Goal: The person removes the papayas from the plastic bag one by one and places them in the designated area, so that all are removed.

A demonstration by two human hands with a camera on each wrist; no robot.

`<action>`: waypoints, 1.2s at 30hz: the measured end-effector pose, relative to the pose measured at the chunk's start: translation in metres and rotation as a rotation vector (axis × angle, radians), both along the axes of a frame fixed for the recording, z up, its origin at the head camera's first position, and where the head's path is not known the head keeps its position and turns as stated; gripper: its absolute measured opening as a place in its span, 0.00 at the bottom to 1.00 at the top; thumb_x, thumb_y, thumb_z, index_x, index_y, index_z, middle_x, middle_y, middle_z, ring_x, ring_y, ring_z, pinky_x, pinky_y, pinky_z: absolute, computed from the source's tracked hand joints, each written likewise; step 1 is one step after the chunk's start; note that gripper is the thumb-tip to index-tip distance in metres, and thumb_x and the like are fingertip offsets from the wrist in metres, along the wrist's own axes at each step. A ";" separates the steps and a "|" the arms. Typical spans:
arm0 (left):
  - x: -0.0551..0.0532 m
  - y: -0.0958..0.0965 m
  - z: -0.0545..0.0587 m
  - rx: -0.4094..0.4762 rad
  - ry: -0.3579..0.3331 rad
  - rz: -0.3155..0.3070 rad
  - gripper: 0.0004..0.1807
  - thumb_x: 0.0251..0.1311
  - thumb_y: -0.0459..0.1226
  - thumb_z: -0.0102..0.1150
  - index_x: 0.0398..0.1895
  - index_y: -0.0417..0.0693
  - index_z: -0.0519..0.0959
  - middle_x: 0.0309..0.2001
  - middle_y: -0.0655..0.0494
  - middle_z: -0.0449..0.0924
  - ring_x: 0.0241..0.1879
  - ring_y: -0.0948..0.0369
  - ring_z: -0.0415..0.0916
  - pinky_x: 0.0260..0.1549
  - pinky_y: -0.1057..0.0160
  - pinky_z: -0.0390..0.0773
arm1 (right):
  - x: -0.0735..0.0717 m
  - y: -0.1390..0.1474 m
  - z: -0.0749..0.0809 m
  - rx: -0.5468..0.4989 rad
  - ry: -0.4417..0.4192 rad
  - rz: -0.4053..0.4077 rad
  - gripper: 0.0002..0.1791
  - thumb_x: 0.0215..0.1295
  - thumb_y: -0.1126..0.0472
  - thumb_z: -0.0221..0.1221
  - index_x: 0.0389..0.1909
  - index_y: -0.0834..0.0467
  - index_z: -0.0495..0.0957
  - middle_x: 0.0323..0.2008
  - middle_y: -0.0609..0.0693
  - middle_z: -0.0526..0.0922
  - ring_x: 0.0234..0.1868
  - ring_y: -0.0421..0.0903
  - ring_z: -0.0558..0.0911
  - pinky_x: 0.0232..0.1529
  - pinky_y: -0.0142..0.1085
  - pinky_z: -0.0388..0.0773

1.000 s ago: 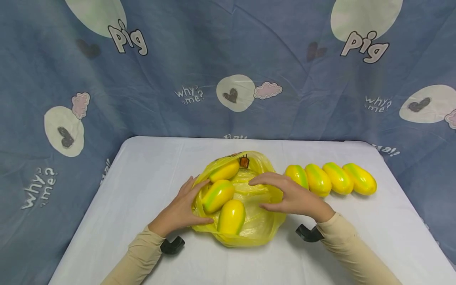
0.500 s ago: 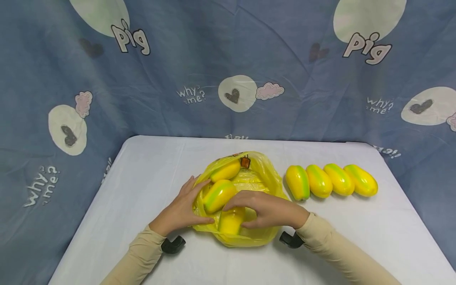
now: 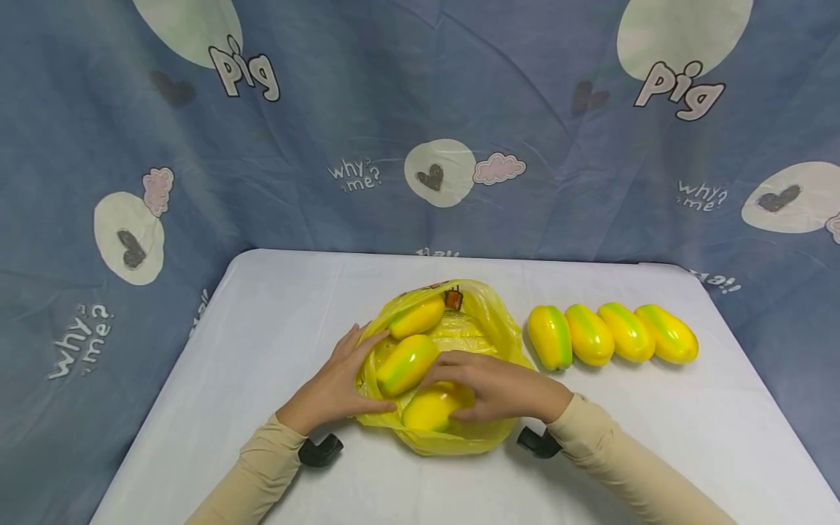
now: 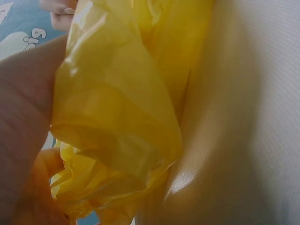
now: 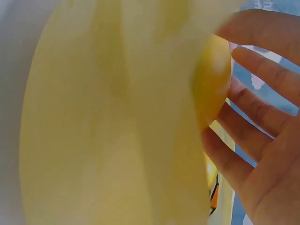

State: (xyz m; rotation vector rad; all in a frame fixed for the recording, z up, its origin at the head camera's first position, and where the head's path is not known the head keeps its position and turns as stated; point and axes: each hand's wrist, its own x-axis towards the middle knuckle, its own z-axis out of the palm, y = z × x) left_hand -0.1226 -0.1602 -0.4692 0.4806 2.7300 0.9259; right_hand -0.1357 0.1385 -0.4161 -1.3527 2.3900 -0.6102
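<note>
Showing palm (image 5: pixel 275 187) only in wrist view, the right hand (image 3: pixel 488 384) seemingly touches fruit (image 3: pixel 428 410).

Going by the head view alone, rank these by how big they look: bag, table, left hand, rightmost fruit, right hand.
Largest to smallest:
1. Table
2. Bag
3. Left hand and right hand: too alike to rank
4. Rightmost fruit
</note>
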 end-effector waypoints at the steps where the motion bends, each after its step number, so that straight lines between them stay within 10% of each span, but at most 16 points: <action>1: 0.000 0.000 0.000 0.000 0.000 0.001 0.65 0.41 0.66 0.78 0.83 0.66 0.54 0.85 0.44 0.42 0.84 0.40 0.36 0.70 0.25 0.60 | 0.000 0.001 0.000 0.004 -0.001 -0.009 0.29 0.61 0.56 0.73 0.64 0.44 0.77 0.64 0.39 0.76 0.66 0.38 0.75 0.70 0.38 0.75; 17: 0.000 0.000 -0.003 0.013 0.002 0.006 0.64 0.40 0.65 0.80 0.82 0.66 0.55 0.84 0.44 0.42 0.84 0.41 0.36 0.70 0.25 0.60 | -0.007 0.021 -0.007 0.002 0.049 -0.108 0.27 0.69 0.47 0.66 0.67 0.46 0.76 0.60 0.44 0.79 0.53 0.39 0.80 0.58 0.37 0.81; 24: 0.000 -0.001 -0.003 0.010 -0.005 0.008 0.65 0.41 0.65 0.79 0.82 0.67 0.54 0.85 0.44 0.41 0.84 0.41 0.36 0.70 0.25 0.59 | -0.001 0.018 -0.006 0.052 0.088 -0.071 0.24 0.80 0.45 0.52 0.72 0.41 0.73 0.69 0.50 0.76 0.63 0.46 0.80 0.65 0.45 0.79; 36: 0.000 0.000 -0.003 0.013 -0.006 0.008 0.64 0.41 0.64 0.80 0.82 0.66 0.55 0.84 0.42 0.42 0.84 0.40 0.37 0.70 0.25 0.59 | 0.005 0.016 -0.006 0.121 0.157 -0.070 0.39 0.61 0.48 0.72 0.73 0.52 0.72 0.72 0.53 0.74 0.71 0.51 0.76 0.70 0.46 0.75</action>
